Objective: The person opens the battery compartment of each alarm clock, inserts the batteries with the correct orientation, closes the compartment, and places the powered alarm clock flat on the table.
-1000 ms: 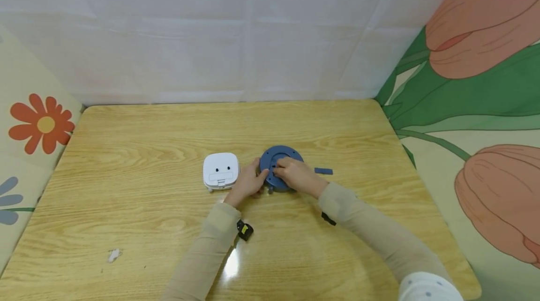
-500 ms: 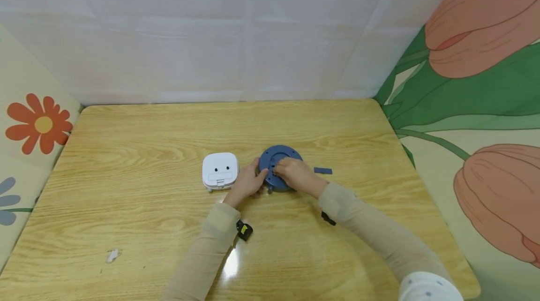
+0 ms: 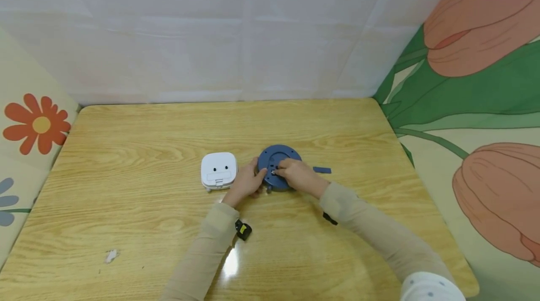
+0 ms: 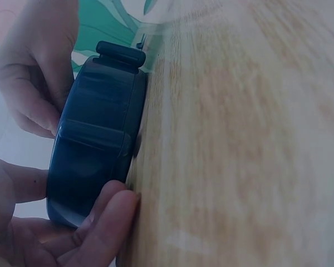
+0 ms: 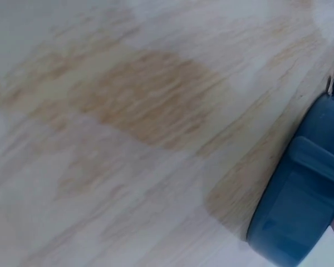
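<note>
A round blue device (image 3: 270, 154), which looks like an alarm clock lying face down, is on the wooden table with its recessed back up. My left hand (image 3: 248, 179) grips its left edge, thumb on the back and fingers around the side. Over the recess, my right hand (image 3: 297, 175) has its fingers bent, fingertips at the device's back. A small pale spot shows by those fingertips, too small to identify. In the left wrist view, the blue casing (image 4: 94, 161) stands between the left fingers (image 4: 108, 222) and the right hand (image 4: 36, 72).
Left of my left hand lies a white rounded-square device (image 3: 219, 169) with two dark knobs and a panel outline. A small flat blue strip (image 3: 322, 169), like a cover, lies right of the blue device. The wooden table (image 3: 147, 151) meets a white sheet (image 3: 190, 57) at the back.
The right fingertips have shifted slightly to the right over the recess, baring more of it and a small pale spot. The left hand keeps its grip; the blue device stays put.
</note>
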Motion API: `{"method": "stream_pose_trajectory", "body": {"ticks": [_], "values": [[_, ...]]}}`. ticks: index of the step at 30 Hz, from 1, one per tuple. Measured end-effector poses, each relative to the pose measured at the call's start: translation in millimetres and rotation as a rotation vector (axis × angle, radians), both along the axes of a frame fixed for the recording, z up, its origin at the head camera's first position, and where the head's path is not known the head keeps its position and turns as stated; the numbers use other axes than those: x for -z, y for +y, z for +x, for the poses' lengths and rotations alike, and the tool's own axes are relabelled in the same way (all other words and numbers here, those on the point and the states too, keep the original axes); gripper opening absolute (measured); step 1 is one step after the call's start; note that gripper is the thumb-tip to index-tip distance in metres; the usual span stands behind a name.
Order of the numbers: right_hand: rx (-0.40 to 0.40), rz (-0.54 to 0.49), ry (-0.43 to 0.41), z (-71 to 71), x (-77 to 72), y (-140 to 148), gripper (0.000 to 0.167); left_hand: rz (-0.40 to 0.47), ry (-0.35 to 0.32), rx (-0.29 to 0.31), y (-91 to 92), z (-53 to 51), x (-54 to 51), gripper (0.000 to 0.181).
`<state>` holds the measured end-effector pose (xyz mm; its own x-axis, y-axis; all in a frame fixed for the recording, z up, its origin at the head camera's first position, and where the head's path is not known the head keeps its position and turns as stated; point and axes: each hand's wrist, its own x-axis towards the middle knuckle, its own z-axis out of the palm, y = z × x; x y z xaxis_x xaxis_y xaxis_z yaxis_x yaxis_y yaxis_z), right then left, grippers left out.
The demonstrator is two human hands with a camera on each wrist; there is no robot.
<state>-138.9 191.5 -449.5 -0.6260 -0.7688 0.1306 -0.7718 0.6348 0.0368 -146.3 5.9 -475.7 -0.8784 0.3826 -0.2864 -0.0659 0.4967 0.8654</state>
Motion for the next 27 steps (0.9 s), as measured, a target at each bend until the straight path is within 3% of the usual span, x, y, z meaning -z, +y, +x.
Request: {"method": "stream_pose_trajectory", "body": {"ticks": [9,27], "values": [[-0.031,0.081,0.06,2.1,-1.7,2.0,0.025,0.007,0.005,0.004,1.8,-0.1,1.3,0.06],[-0.09,0.169,0.058,-2.7,-4.1,-2.5,0.022,-0.028,0.032,-0.01,1.2,-0.7,2.6,0.059]]}}
